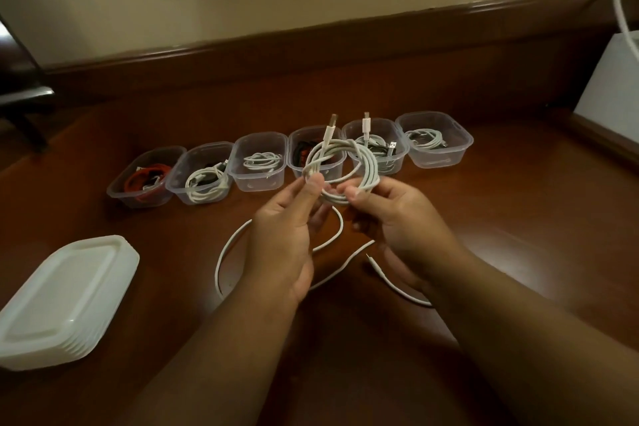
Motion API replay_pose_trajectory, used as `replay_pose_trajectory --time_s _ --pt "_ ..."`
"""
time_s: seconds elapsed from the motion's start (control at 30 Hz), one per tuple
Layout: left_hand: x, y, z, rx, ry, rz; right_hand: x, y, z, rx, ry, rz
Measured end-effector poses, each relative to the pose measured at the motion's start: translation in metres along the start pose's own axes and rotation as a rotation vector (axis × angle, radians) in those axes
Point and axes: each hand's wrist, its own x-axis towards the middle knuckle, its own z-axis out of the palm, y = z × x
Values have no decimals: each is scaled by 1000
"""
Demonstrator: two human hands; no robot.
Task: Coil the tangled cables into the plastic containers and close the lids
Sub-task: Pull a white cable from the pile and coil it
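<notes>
Now w/ our left hand (287,228) & right hand (397,218) we pinch the white cable coil (345,166), fingers curled round it.

Six clear plastic containers (259,162) stand in a row beyond the hands, each holding coiled cable. One stack of white lids (65,301) lies to the left of the left hand. Two USB plugs (331,130) rise above the fingers.

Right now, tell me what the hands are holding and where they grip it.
Both hold one white cable coil: the left hand pinches its left side, the right hand its lower right. The cable's loose tail lies on the table.
</notes>
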Motion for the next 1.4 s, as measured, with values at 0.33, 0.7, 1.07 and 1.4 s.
replay_pose_trajectory --time_s 0.33,0.7,1.07,1.4 --pt "-7 -8 6 -27 61 95 11 4 1 -136 167 64" --pt "0 -7 3 -210 -150 3 8 -2 -4 391 -43 201" --pt "-6 -21 6 275 -115 325 -1 4 8 -256 55 -24" --pt "7 -15 -9 593 10 335 11 7 -8 -432 -65 -55"
